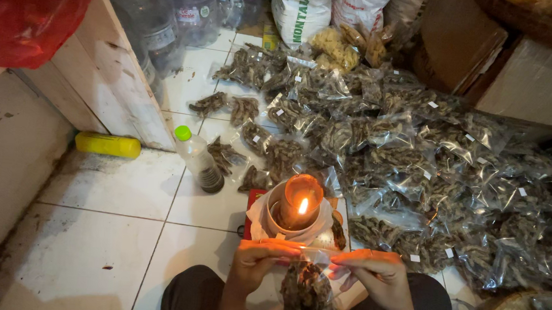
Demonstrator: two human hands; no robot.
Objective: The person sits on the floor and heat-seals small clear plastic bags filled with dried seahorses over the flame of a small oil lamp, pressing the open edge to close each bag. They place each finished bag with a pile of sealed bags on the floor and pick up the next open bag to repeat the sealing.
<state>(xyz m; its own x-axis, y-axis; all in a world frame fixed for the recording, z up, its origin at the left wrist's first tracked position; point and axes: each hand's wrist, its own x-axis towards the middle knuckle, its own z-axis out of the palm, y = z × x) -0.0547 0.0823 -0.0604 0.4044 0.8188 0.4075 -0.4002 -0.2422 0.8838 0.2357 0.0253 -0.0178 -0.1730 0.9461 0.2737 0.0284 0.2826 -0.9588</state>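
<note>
The floor tiles [122, 189] are white with dirty grey marks, the bottle [198, 159] has a green cap, the tube [107, 144] is yellow, the big bag [28, 4] is red, the flame [303, 206] glows orange, and the clear packets [420, 160] hold dark brown bits.

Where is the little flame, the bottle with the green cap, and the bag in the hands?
Flame [303, 206]: head view, on its bright middle.
Bottle with the green cap [198, 157]: head view, on its clear body.
Bag [307, 298]: head view, on the dark contents below the left hand [256, 262] and right hand [375, 274].
</note>
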